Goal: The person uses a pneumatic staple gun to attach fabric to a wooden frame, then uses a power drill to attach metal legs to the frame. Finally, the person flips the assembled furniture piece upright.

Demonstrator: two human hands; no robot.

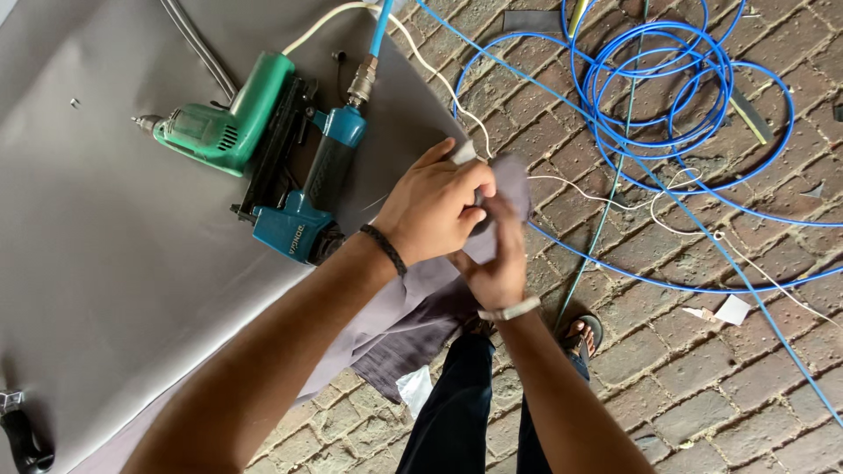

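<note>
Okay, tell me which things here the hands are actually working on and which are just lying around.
In hand:
- left hand and right hand, both gripping the grey fabric corner
- grey sheet it belongs to

Lying about:
- green drill
- blue air stapler
- coiled blue hose
- white cord
- paper scrap

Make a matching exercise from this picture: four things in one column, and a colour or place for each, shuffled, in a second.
Things:
1. electric drill
2. air stapler
3. coiled hose
4. grey fabric

Colour or place:
A. blue loops lying on the brick floor
B. green, lying on the grey sheet
C. pinched between the left hand and right hand
D. blue and black, joined to a hose at its top end

Pairs: 1-B, 2-D, 3-A, 4-C
</note>
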